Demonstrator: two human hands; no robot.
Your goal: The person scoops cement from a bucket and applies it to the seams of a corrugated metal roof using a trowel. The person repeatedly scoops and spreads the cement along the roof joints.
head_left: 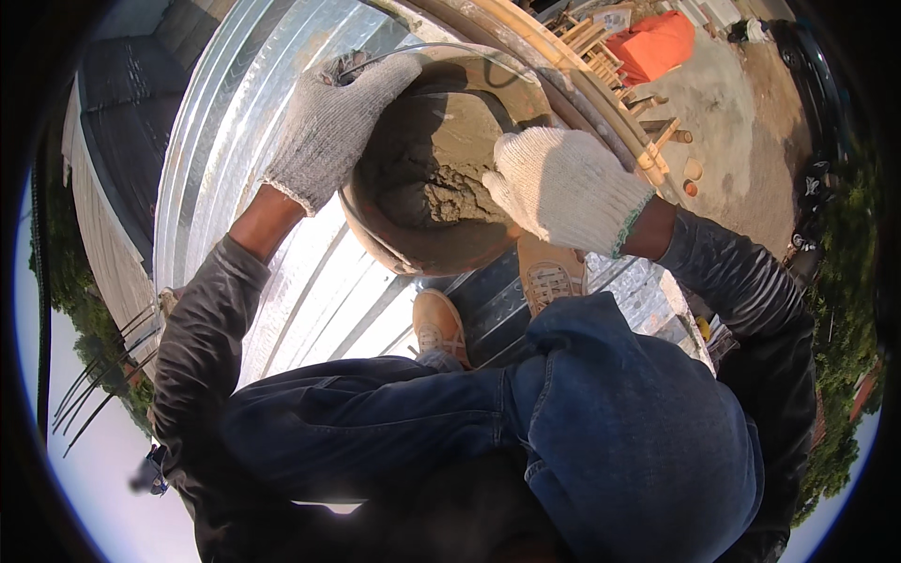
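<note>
Bucket: the round bucket [422,259] stands on the ribbed metal sheet [310,272], just ahead of the person's shoes and between the two hands.
Bucket's direction: its open mouth faces up toward the head; the long axis runs from that mouth down toward the sheet. The base is hidden, so I cannot tell whether it stands plumb or slightly tilted.
Wire handle: the thin wire handle [427,44] arcs over the far side of the mouth, one end running to the left glove.
Mortar: grey wet mortar [450,183] lies inside, smooth on the far side, broken and lumpy nearer the person.
Left hand: the gloved left hand [343,117] is at the bucket's left rim, its thumb side toward the mouth, beside the wire. The fingertips are hidden; I cannot tell whether they close on rim or wire.
Right hand: the gloved right hand [563,183] is over the right side of the mouth, knuckles up, pointing left across the mortar. Its fingers bend down out of sight; I cannot tell whether they grip anything.
Shoes: the left shoe [439,324] and right shoe [547,267] are tan and laced, toes toward the bucket.
Sheet's far side: long wooden poles [563,56] run along it; an orange cloth [657,47] lies beyond.
</note>
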